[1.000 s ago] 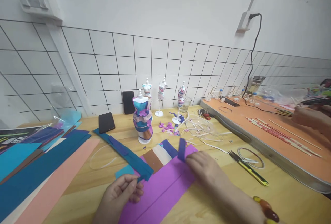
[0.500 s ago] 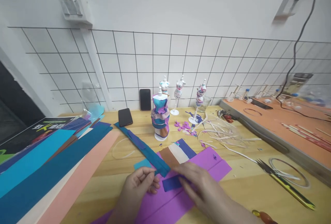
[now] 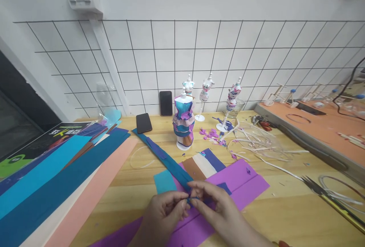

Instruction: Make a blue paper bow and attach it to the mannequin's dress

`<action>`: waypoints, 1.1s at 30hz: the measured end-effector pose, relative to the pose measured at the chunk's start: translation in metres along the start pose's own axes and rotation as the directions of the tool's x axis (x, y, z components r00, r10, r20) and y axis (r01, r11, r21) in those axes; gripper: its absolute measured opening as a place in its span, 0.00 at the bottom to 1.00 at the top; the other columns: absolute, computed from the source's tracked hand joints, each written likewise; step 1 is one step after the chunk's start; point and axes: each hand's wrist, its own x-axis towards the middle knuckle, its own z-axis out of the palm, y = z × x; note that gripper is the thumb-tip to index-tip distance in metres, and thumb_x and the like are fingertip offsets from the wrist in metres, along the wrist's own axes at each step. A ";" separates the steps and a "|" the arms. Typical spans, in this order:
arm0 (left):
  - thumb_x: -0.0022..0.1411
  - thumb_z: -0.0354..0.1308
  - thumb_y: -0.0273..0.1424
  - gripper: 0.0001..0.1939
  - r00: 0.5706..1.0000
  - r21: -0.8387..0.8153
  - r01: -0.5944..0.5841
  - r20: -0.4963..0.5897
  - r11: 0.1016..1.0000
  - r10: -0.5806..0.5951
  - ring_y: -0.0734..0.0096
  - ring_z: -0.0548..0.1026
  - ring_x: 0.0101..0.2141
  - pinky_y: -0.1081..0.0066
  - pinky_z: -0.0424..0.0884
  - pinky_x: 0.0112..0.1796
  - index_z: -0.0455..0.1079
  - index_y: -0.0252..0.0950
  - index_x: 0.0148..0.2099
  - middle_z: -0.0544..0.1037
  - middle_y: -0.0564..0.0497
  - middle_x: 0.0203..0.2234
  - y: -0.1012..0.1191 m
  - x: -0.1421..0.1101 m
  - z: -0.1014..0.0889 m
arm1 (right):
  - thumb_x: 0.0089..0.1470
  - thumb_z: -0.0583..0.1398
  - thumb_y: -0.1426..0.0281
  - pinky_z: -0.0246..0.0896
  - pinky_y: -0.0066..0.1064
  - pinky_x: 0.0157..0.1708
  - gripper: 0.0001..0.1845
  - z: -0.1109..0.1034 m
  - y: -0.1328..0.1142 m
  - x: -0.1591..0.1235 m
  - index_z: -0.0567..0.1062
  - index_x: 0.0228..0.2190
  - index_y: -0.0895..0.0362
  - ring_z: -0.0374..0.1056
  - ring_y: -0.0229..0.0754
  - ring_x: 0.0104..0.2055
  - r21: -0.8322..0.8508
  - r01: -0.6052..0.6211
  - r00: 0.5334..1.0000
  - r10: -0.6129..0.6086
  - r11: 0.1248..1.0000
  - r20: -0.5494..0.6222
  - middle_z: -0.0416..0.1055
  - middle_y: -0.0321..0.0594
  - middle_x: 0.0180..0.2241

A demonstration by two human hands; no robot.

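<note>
My left hand and my right hand meet low in the middle, above a purple paper sheet. Both pinch a small dark blue paper piece between their fingertips. A long teal paper strip with a blue band runs up and left from the hands. Behind it stands a small mannequin dressed in layered teal, purple, pink and brown paper.
Wide teal, blue and pink paper sheets fan out at the left. Two phones lie and lean by the grid wall, beside three small dress forms. White strips and purple scraps litter the right. A yellow-handled tool lies right; an orange mat beyond.
My right hand carried the dark blue piece down from the purple sheet's far edge to my left hand, which let go of the teal strip's end. The view shifted left.
</note>
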 end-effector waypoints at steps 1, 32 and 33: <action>0.51 0.58 0.36 0.12 1.000 -0.022 0.000 -0.018 1.000 0.000 0.72 0.71 0.23 0.74 0.68 0.28 0.73 0.34 0.36 0.74 0.52 0.19 0.000 0.000 0.001 | 0.51 0.57 0.69 0.63 0.33 0.35 0.13 0.000 0.000 0.000 0.71 0.41 0.56 0.67 0.40 0.32 0.041 -0.016 1.000 0.016 0.999 0.000 0.71 0.38 0.28; 0.52 0.56 0.29 0.11 0.988 0.218 -0.154 0.019 0.964 0.154 0.65 0.74 0.30 0.72 0.70 0.32 0.75 0.38 0.38 0.77 0.47 0.28 -0.003 0.000 -0.003 | 0.48 0.61 0.60 0.62 0.31 0.34 0.18 0.002 -0.004 0.000 0.70 0.39 0.56 0.66 0.39 0.30 0.367 -0.217 0.976 0.201 0.905 0.081 0.69 0.36 0.27; 0.53 0.56 0.29 0.10 0.986 0.240 -0.166 0.044 0.957 0.160 0.67 0.73 0.29 0.73 0.69 0.31 0.76 0.38 0.37 0.76 0.48 0.26 -0.002 0.000 -0.003 | 0.47 0.61 0.60 0.62 0.31 0.33 0.18 0.001 -0.004 0.000 0.70 0.38 0.56 0.67 0.39 0.30 0.393 -0.224 0.975 0.205 0.892 0.089 0.69 0.36 0.27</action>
